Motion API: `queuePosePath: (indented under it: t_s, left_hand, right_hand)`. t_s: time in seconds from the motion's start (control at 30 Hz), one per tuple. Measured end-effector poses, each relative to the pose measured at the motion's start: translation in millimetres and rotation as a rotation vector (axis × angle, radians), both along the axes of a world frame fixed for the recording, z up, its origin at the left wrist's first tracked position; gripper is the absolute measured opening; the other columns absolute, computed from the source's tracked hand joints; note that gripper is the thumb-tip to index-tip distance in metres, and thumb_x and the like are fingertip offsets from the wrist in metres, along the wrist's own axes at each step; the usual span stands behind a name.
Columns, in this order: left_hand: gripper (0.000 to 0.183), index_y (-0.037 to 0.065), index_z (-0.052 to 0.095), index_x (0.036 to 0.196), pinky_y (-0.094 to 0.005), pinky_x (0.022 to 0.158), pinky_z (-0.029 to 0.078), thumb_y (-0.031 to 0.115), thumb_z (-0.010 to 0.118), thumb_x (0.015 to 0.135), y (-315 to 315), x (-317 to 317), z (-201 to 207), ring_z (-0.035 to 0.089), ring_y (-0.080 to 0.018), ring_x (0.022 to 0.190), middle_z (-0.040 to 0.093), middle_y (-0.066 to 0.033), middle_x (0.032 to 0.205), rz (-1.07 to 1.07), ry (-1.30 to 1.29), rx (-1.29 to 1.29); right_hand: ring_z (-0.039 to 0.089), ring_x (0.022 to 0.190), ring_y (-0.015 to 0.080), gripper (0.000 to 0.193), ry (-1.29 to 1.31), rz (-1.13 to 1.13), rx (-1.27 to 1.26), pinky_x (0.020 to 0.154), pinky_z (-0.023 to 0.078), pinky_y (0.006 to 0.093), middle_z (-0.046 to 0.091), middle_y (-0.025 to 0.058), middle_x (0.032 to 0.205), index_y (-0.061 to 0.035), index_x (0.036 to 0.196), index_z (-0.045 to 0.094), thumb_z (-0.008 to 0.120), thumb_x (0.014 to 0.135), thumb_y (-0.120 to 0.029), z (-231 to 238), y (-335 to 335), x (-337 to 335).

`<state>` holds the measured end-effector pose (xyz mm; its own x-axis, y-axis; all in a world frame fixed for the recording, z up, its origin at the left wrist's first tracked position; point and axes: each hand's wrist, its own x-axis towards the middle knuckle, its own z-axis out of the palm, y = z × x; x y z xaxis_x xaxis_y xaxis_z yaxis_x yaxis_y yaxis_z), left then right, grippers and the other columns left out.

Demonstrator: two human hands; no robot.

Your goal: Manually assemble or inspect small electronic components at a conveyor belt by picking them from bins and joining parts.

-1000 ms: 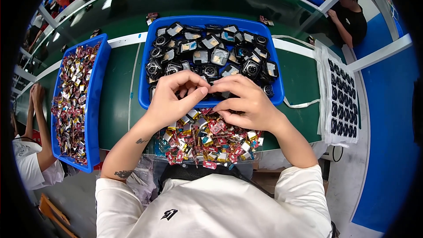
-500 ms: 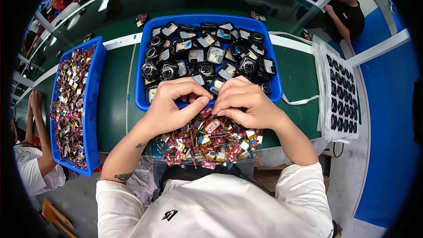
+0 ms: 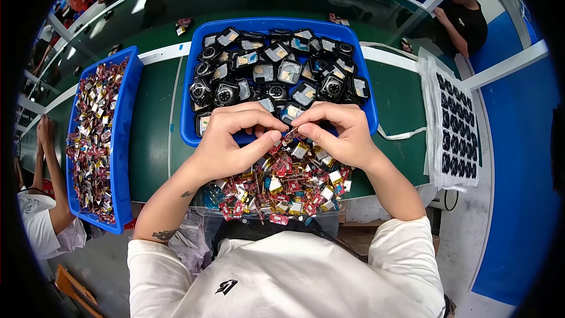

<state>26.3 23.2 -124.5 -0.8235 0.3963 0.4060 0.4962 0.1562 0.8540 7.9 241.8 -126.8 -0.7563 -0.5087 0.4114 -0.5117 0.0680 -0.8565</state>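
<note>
Blue side bin [image 3: 123,141] of red-and-gold parts lay far left. Left hand [image 3: 232,141] and right hand [image 3: 341,135] met, fingertips pinching one small red part [image 3: 288,136] together above the loose pile [image 3: 282,185], just before the blue tray [image 3: 276,26] of black modules.

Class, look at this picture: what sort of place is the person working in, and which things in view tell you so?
Probably an electronics assembly line: a long green workbench, blue bins of small black parts and red-and-gold components, and other workers alongside.
</note>
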Motion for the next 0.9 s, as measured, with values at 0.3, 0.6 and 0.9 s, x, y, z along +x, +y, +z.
queuePosePath:
  t_s: [0.3,0.6,0.9]
  left_hand:
    - [0.015,0.0,0.067,0.09,-0.0231,0.057,0.044,0.003,0.067,0.075,0,0,-2,0.055,-0.0109,0.063,0.062,-0.0058,0.075,-0.006,0.064,-0.023]
    - [0.008,0.001,0.066,0.079,-0.0245,0.057,0.043,0.005,0.07,0.073,-2,-1,-9,0.053,-0.0105,0.061,0.061,-0.0043,0.069,0.084,0.033,-0.039]
    - [0.012,0.002,0.065,0.083,-0.0208,0.059,0.041,0.005,0.072,0.074,1,-2,-7,0.05,-0.0062,0.065,0.063,-0.0014,0.08,0.042,0.014,-0.02]
  right_hand:
    - [0.063,0.067,0.0106,0.011,0.008,-0.033,0.018,0.06,0.049,0.0226,0.068,0.0075,0.079,-0.0021,0.091,0.069,0.067,0.081,-0.005,-1,0,0]
    - [0.064,0.066,0.0114,0.01,0.111,-0.202,0.061,0.058,0.049,0.0228,0.068,0.007,0.079,-0.0018,0.089,0.068,0.067,0.08,-0.005,-1,-6,7]
    - [0.062,0.067,0.0096,0.013,-0.014,-0.071,-0.011,0.057,0.046,0.0216,0.067,0.005,0.078,-0.0016,0.09,0.066,0.068,0.078,-0.006,-2,-6,7]
